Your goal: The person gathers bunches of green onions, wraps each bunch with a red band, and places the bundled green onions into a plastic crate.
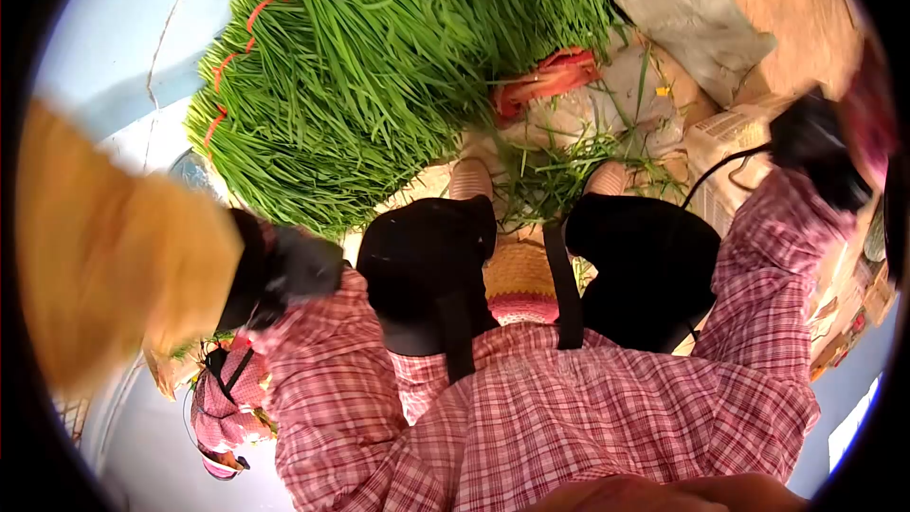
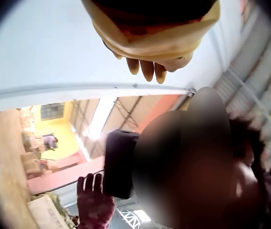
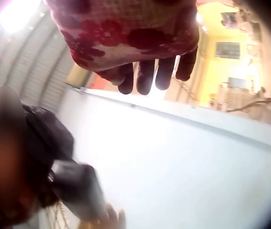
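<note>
My left hand point(image 1: 123, 256), in a yellow-orange glove, is raised at the left of the head view, blurred. In the left wrist view its bare fingertips point(image 2: 147, 71) stick out of the glove with nothing held. The right hand point(image 1: 872, 109), in a red floral glove, reaches to the right edge of the head view. Its fingers point(image 3: 145, 78) extend loosely from the glove in the right wrist view, also without an object. Between and beyond the hands lies a big pile of long green stalks point(image 1: 379, 66) like chives, in bundles with red ties point(image 1: 254, 11).
Loose green blades point(image 1: 559, 166) lie between the feet. A red wrapper point(image 1: 550, 76), a grey sheet point(image 1: 682, 9) and cardboard point(image 1: 796, 0) are at the far right. A pale blue wall point(image 1: 114, 47) stands left. Behind it, a person in pink point(image 1: 227, 398) shows at lower left.
</note>
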`<state>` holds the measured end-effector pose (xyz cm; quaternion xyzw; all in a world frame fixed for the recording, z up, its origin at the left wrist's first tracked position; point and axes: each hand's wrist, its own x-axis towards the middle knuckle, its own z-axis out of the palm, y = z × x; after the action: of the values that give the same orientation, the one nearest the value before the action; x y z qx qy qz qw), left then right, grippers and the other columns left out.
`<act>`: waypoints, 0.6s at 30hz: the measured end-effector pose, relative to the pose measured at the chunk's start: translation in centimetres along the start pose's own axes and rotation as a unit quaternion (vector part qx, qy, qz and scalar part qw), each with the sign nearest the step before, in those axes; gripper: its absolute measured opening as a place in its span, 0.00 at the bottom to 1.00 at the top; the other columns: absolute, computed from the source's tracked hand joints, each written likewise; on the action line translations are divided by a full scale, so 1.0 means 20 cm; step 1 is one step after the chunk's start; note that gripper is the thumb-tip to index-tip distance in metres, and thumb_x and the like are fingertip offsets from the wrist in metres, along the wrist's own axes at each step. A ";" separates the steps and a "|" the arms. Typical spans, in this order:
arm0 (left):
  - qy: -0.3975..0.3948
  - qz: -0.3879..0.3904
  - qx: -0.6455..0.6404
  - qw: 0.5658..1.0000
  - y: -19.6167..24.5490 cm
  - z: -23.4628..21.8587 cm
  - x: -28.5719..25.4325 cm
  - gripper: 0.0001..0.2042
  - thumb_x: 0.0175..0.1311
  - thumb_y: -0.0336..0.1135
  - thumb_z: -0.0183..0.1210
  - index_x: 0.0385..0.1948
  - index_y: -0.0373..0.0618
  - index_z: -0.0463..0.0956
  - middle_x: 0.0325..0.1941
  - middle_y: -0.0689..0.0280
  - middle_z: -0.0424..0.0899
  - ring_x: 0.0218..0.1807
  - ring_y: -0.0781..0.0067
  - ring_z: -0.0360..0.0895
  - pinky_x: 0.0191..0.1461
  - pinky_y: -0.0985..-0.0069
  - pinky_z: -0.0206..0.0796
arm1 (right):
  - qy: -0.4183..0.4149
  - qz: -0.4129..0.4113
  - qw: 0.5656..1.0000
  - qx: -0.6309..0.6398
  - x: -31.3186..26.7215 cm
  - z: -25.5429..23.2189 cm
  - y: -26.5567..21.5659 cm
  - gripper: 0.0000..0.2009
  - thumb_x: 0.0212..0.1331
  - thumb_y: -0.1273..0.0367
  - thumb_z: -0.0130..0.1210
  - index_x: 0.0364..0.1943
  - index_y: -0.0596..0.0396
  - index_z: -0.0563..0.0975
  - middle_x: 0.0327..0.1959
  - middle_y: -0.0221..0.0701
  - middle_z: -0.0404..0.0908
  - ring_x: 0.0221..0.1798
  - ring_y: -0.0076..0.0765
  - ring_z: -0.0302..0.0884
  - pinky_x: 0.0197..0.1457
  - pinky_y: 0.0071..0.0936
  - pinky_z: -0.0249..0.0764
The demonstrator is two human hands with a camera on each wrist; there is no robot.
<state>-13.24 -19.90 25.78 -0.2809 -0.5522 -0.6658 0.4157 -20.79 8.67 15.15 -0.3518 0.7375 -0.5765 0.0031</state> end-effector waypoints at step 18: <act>-0.054 -0.100 -0.082 0.990 0.98 0.05 -0.40 0.16 0.72 0.47 0.50 0.52 0.50 0.77 0.55 0.65 0.81 0.64 0.61 0.74 0.75 0.58 0.52 | -0.154 0.103 0.974 -0.129 -1.15 0.43 -0.41 0.16 0.66 0.62 0.57 0.51 0.56 0.79 0.55 0.38 0.79 0.59 0.38 0.75 0.66 0.38 0.69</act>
<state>7.54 -17.88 29.21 -0.2935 -0.5423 -0.7310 0.2923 4.36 12.71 10.00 -0.3559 0.8284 -0.4124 0.1306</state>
